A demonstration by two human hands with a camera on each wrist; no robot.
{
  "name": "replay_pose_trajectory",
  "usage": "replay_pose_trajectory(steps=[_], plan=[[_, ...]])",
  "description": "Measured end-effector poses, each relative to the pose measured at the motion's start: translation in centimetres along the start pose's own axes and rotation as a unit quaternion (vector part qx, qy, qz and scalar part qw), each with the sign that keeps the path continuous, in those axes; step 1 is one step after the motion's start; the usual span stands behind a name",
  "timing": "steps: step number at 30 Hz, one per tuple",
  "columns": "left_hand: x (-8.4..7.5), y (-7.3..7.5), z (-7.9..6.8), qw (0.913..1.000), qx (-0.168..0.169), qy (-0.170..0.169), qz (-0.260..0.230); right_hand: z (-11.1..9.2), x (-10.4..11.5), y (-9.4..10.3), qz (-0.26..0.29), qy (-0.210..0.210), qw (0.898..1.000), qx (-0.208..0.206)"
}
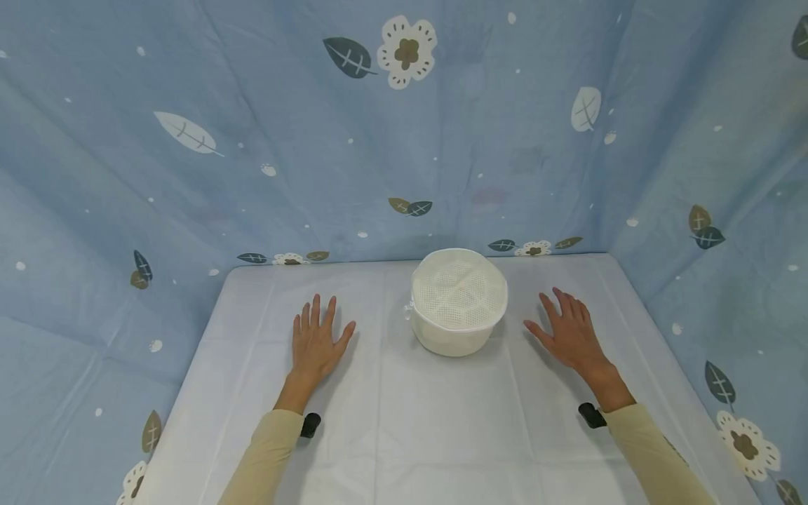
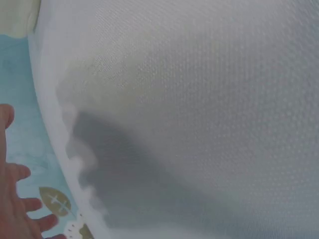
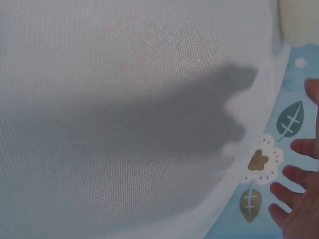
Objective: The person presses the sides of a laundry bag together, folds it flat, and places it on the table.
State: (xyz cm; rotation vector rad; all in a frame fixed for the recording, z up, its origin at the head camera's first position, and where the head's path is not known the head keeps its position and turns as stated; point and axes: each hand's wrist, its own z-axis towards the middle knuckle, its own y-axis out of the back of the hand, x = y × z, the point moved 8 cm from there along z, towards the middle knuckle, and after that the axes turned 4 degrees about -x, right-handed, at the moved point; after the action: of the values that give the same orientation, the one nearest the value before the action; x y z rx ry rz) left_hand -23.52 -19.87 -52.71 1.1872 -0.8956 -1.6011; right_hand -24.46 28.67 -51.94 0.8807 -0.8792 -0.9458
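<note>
A round cream-white mesh bag (image 1: 456, 301), shaped like a drum with a netted top, stands between the two hands in the head view. What looks like a small zip pull (image 1: 408, 309) sticks out at its left side. To the left of it, my left hand (image 1: 315, 347) is palm down with fingers spread, holding nothing. On the other side, my right hand (image 1: 573, 335) is also spread and holds nothing. Neither hand touches the bag. Only a corner of the bag shows in the left wrist view (image 2: 17, 17) and in the right wrist view (image 3: 300, 22).
A white cloth (image 1: 442, 428) covers the table. Blue fabric (image 1: 303, 126) with leaves and flowers hangs behind the table and along both sides. Dark wrist cameras (image 1: 310, 425) sit by the cream sleeves (image 1: 261, 456).
</note>
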Motion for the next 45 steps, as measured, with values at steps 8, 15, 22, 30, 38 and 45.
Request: replay_pose_trajectory(steps=[8, 15, 22, 30, 38, 45], plan=[[-0.6, 1.3, 0.2, 0.9982, -0.056, -0.004, -0.020, 0.6, 1.0, 1.4, 0.006, 0.054, 0.995, -0.079], [-1.4, 2.4, 0.5, 0.9931, -0.108, -0.021, -0.041, 0.9, 1.5, 2.6, 0.031, 0.070, 0.991, -0.106], [-2.6, 3.5, 0.8, 0.9846, -0.158, -0.050, -0.054, 1.2, 2.0, 3.4, 0.046, 0.057, 0.992, -0.104], [-4.0, 4.6, 1.6, 0.9782, -0.183, -0.066, -0.074, 1.9, 2.2, 4.1, 0.072, 0.021, 0.992, -0.098], [-5.6, 5.3, 2.5, 0.9754, -0.183, -0.063, -0.104, 2.6, 2.6, 4.7, 0.100, 0.003, 0.991, -0.092], [-7.0, 5.8, 3.0, 0.9731, -0.183, -0.063, -0.125, 3.3, 3.2, 4.8, 0.112, -0.006, 0.990, -0.085]])
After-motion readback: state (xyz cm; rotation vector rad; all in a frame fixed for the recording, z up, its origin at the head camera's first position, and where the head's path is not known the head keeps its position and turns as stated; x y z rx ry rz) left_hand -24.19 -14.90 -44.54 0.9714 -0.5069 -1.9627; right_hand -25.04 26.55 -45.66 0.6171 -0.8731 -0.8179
